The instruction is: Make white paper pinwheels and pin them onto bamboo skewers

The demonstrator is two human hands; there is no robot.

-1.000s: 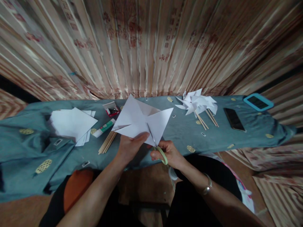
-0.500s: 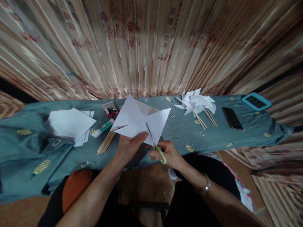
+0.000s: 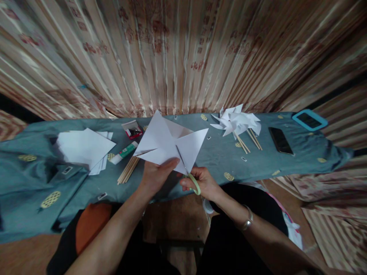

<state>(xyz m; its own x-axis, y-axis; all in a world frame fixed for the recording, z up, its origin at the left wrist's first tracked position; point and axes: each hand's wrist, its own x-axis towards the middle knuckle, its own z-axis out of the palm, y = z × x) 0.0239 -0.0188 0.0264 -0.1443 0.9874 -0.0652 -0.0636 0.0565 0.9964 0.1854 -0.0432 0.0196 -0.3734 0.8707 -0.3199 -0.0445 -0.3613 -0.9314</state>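
My left hand [image 3: 156, 175] grips a square sheet of white paper [image 3: 163, 143] by its near edge, thumb on top. Slits run inward from the sheet's corners, and some flaps stand apart. In my right hand [image 3: 202, 181] are scissors with pale green handles [image 3: 195, 184]. Their blades lie along the slit at the sheet's near right corner; the lower blade is hidden under the paper. Just left of the held sheet lie a bundle of thin wooden sticks [image 3: 128, 170] and a green and white glue stick [image 3: 124, 152].
A stack of white paper [image 3: 83, 149] and a small red box of dark pieces [image 3: 132, 130] lie left. Paper pinwheels on sticks [image 3: 236, 121], a black phone [image 3: 280, 140] and a blue-framed tablet [image 3: 309, 120] lie right on the cloth-covered table [image 3: 206, 164]. A curtain hangs behind.
The view has shifted slightly, so the things on the table sit a little higher in the picture. Both hands keep their hold on the paper and the scissors, with hardly any movement.
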